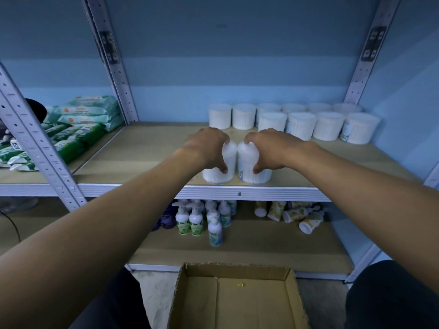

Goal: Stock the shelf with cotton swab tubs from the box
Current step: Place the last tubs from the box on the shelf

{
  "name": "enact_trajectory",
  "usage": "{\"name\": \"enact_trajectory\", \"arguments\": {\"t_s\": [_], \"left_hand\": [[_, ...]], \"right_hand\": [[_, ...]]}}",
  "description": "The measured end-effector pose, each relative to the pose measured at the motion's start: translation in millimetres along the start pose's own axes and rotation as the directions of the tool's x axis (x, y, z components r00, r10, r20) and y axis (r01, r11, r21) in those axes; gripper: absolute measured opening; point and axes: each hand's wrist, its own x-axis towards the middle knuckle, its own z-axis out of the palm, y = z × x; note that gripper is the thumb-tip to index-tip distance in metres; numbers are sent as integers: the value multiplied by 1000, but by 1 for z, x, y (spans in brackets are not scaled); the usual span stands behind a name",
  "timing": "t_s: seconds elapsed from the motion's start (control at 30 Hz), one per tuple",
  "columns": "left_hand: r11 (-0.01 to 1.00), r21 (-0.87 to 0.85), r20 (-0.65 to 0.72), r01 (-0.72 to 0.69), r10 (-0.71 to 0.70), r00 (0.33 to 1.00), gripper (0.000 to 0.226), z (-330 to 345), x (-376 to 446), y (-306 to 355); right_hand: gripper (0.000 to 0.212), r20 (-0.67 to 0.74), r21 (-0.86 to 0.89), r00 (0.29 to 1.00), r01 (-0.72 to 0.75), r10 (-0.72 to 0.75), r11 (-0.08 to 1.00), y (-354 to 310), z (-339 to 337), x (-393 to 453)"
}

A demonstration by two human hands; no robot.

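Two white cotton swab tubs stand side by side, touching, near the front edge of the wooden shelf (147, 160). My left hand (207, 148) grips the left tub (219, 175) from above. My right hand (270, 149) grips the right tub (251, 176) the same way. Several more cotton swab tubs (301, 125) stand in two rows at the shelf's back right. The open cardboard box (237, 302) lies below me on the floor, and I see no tubs in it.
Green and white wipe packs (80, 119) are stacked on the adjoining shelf at the left. Pump bottles (197, 219) stand on the lower shelf, with toppled tubes (294, 213) to their right. Perforated metal uprights (118, 74) frame the bay.
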Motion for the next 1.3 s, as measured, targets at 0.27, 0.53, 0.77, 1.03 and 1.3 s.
{"name": "enact_trajectory", "arguments": {"t_s": [0.27,0.53,0.77,1.03,1.3], "left_hand": [[1000,12,-10,19,-19,1000,82,1,27,-7],[999,-17,-19,51,-51,999,80,8,68,-19],[996,-12,-27,83,-83,996,76,16,102,-27],[993,-26,-53,118,-119,992,73,24,139,-33],[993,-28,-70,113,-115,991,73,29,163,-39]], "right_hand": [[80,26,-26,999,-30,31,999,-1,-8,30],[82,15,-23,999,-44,45,999,7,-6,72],[77,45,-44,995,-84,86,995,13,-7,108],[73,3,-22,997,-73,73,997,22,-2,141],[70,-31,-5,998,-61,60,998,31,0,163]]}}
